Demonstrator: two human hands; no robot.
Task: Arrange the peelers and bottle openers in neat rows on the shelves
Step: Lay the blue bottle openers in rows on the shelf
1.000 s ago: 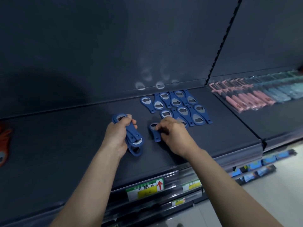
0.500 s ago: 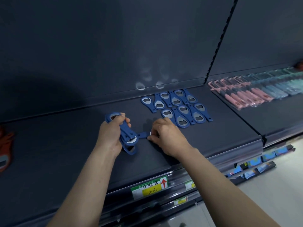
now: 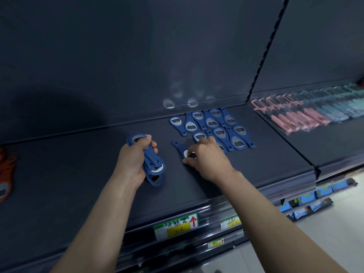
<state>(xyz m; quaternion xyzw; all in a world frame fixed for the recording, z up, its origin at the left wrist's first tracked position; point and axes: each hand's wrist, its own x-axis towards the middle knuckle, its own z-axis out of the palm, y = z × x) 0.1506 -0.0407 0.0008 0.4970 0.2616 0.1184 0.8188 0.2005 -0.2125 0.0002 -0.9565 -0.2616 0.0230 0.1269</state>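
Several blue bottle openers (image 3: 213, 126) lie in two rows on the dark shelf (image 3: 78, 164), near its back wall. My left hand (image 3: 133, 160) grips a bundle of blue bottle openers (image 3: 152, 166) just above the shelf, left of the rows. My right hand (image 3: 206, 158) pinches a single blue bottle opener (image 3: 180, 148) by its wide metal end, flat on the shelf at the left end of the front row, handle pointing back. Pink and teal peelers (image 3: 295, 115) lie in a row on the neighbouring shelf to the right.
An orange item (image 3: 6, 174) sits at the far left of the shelf. Price labels (image 3: 176, 225) run along the shelf's front edge. Blue packets (image 3: 315, 200) hang on a lower level at the right, above a pale floor.
My right hand drew one opener from the bundle in my left hand, carried it right and laid it beside the front row. My left hand stayed put with the bundle.
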